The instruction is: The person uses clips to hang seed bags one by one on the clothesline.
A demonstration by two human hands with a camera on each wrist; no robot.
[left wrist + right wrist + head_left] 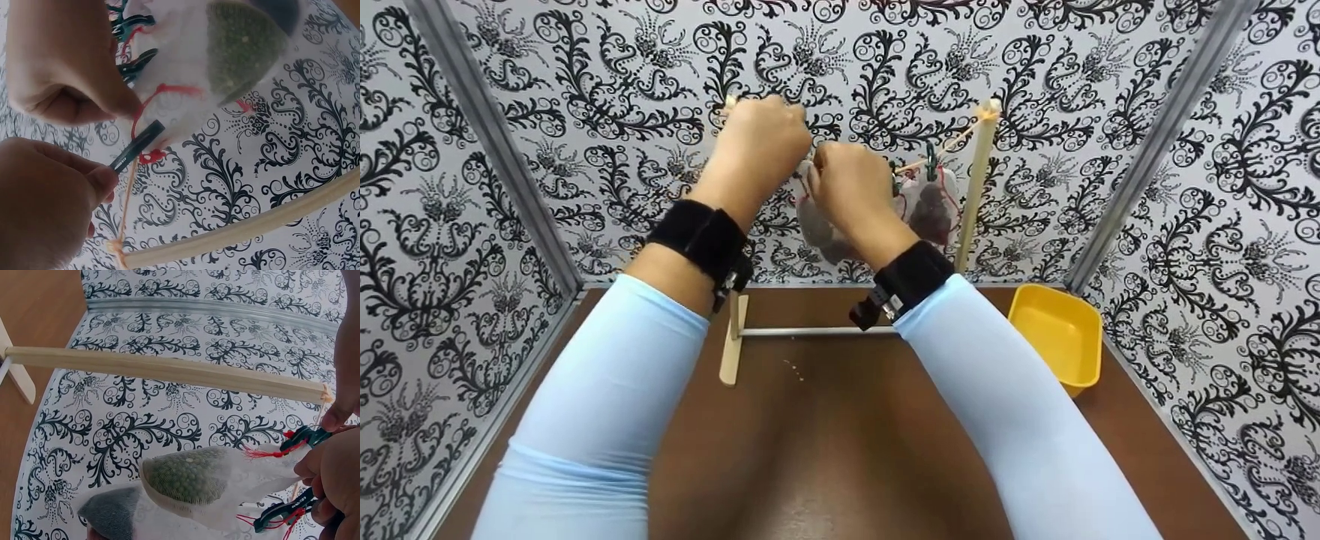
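Note:
My left hand [761, 142] pinches a dark green clothespin [138, 147], near the left end of an orange cord [128, 197]. The clothespin lies across the cord and the top of a white mesh drawstring bag [185, 481]. Small green beans or peas show through this bag, and red string hangs from its neck. My right hand [851, 180] pinches the bag's top edge close beside the clothespin. Another dark green clothespin [284, 512] with red string sits just by the right fingers. A bag with dark contents [112, 512] hangs behind.
The cord runs between a left wooden post [169, 368] and a right wooden post [976, 180]. More clipped bags [931, 206] hang near the right post. A metal rod [810, 331] crosses low between the posts. At the right stands a yellow bin [1057, 337] on the brown table [810, 465].

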